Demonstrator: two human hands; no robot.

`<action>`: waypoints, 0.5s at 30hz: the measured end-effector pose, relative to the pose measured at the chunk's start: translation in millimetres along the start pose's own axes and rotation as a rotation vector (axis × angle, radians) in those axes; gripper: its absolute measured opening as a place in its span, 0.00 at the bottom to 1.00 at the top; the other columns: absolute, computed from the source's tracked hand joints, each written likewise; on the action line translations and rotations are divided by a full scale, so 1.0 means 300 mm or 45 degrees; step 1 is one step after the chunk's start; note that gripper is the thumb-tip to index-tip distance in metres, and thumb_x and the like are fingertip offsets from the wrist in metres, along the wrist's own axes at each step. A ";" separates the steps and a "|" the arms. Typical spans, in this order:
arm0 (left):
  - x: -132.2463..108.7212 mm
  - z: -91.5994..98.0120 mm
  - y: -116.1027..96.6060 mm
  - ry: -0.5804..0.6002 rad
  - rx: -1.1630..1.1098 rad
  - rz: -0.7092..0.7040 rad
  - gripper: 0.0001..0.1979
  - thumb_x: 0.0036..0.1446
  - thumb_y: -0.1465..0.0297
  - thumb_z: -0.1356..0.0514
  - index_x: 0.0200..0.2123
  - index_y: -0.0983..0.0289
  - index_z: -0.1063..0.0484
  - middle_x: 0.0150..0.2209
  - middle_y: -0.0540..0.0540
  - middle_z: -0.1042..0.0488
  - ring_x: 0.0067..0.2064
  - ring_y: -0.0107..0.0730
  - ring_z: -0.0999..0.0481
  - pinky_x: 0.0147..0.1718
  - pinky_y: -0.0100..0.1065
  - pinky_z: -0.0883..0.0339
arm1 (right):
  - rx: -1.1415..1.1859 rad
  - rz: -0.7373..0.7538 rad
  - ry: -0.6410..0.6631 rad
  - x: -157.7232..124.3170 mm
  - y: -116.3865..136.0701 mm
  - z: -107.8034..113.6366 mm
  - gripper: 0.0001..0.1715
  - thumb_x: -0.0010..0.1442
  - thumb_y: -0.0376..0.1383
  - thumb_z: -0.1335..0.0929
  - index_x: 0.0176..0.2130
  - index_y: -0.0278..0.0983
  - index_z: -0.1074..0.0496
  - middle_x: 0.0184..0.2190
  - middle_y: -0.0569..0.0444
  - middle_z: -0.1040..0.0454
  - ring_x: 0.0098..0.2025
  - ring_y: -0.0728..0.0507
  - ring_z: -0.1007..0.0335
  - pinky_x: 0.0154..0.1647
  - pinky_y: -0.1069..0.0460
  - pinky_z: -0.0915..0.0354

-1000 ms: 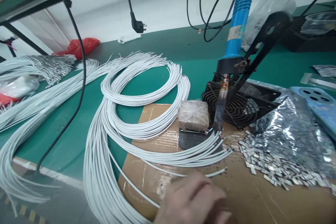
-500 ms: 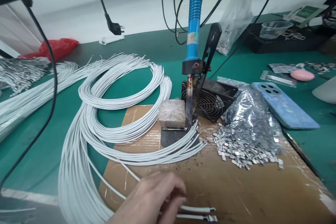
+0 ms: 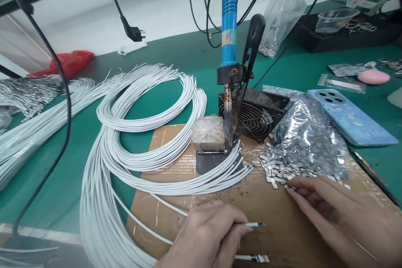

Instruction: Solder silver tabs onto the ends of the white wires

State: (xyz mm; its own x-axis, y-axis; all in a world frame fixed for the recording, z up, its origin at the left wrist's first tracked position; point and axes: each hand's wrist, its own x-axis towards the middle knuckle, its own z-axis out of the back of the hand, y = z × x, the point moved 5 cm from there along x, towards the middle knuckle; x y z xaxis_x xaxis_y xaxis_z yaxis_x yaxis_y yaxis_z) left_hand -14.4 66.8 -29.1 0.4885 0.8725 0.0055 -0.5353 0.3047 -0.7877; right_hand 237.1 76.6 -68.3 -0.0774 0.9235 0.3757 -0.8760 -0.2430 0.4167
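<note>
My left hand (image 3: 209, 234) is closed on a white cable (image 3: 253, 225), whose stripped tip sticks out past the thumb and forefinger. Below it lies a second cable end (image 3: 251, 258) with a small metal terminal on its tip. Over on the right, thumb and forefinger of my right hand (image 3: 333, 213) pinch a tiny metal terminal at the near edge of a loose pile of flat metal terminals (image 3: 279, 169). Large coils of white cable (image 3: 157, 161) spread to the left, and several of their ends rest by the soldering iron's base.
A blue-handled soldering iron (image 3: 229, 16) stands upright in a clamp behind a plastic-wrapped block (image 3: 208, 133). Beside it are a black fan (image 3: 253, 121), a clear bag of terminals (image 3: 301, 134) and a blue phone (image 3: 353, 117). Cardboard (image 3: 282, 226) covers the near work surface. Black cords (image 3: 63, 92) hang down.
My right hand has come into view at the terminal pile. My left hand has moved slightly right, and a cable end now projects from its fingertips.
</note>
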 end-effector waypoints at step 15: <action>-0.049 -0.017 0.083 -0.018 -0.947 0.671 0.35 0.59 0.36 0.38 0.35 0.66 0.24 0.26 0.50 0.31 0.25 0.24 0.44 0.24 0.31 0.54 | -0.018 -0.347 0.191 -0.056 -0.122 -0.091 0.25 0.65 0.61 0.37 0.40 0.50 0.22 0.27 0.58 0.18 0.24 0.39 0.19 0.23 0.45 0.30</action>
State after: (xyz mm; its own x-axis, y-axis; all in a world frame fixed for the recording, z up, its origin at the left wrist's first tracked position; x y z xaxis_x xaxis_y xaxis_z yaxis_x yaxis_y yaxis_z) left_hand -31.4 59.5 -51.9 0.2954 0.8352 -0.4638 -0.1018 -0.4552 -0.8846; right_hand 257.5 78.0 -112.4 0.0925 0.9879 0.1246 -0.8805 0.0227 0.4734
